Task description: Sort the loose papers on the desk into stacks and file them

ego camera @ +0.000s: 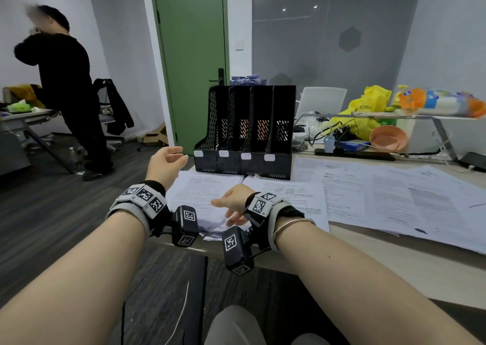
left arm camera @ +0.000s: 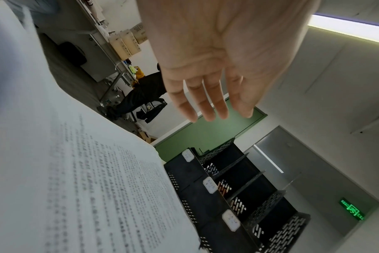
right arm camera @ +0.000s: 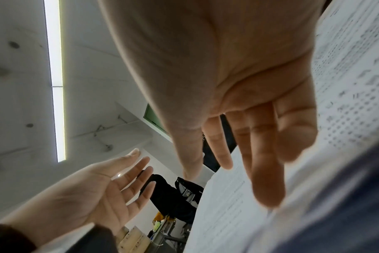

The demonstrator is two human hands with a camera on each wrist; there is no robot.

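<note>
Printed papers cover the desk [ego camera: 368, 260]: one stack [ego camera: 200, 194] at the near-left corner, another sheet [ego camera: 294, 194] beside it, and overlapping sheets [ego camera: 394, 200] spread to the right. A black file rack [ego camera: 244, 134] with four labelled slots stands behind the left stack. My left hand [ego camera: 168, 160] is raised over the desk's left edge, left of the rack, fingers spread, holding nothing. My right hand [ego camera: 231, 205] hovers low over the left stack with fingers extended; whether it touches the paper is unclear. The wrist views show both palms, the left [left arm camera: 216, 77] and the right [right arm camera: 238, 102], with nothing in them.
A person in black [ego camera: 68, 81] stands at another desk far left, beside a chair with a jacket [ego camera: 115, 108]. Behind the rack is a green door [ego camera: 192, 55]. At the back right are a yellow bag [ego camera: 365, 110], an orange bowl [ego camera: 388, 138], cables and a riser shelf [ego camera: 434, 118].
</note>
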